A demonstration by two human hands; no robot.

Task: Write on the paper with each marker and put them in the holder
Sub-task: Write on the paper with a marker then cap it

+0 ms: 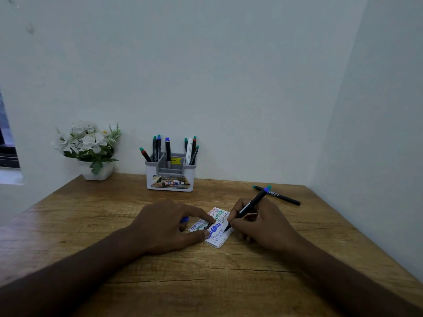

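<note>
White flowers [88, 143] stand far left. The holder [170, 172], its label reading "42" and perhaps "OPE", keeps several markers. The left hand [169, 225] presses the scribbled paper [217, 234] flat; the right hand [258, 223] pinches a marker [249, 207], tip on paper. Another marker [278, 195] lies on the surface [114, 213].

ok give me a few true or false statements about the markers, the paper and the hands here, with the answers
1. The right hand holds a marker with its tip on the paper. True.
2. The holder is empty. False: several markers stand in it.
3. The left hand has fingers on the paper. True.
4. A spare marker lies on the table, right of the holder. True.
5. The paper is blank. False: coloured scribbles cover it.
6. The flower pot stands right of the holder. False: it stands left.
</note>
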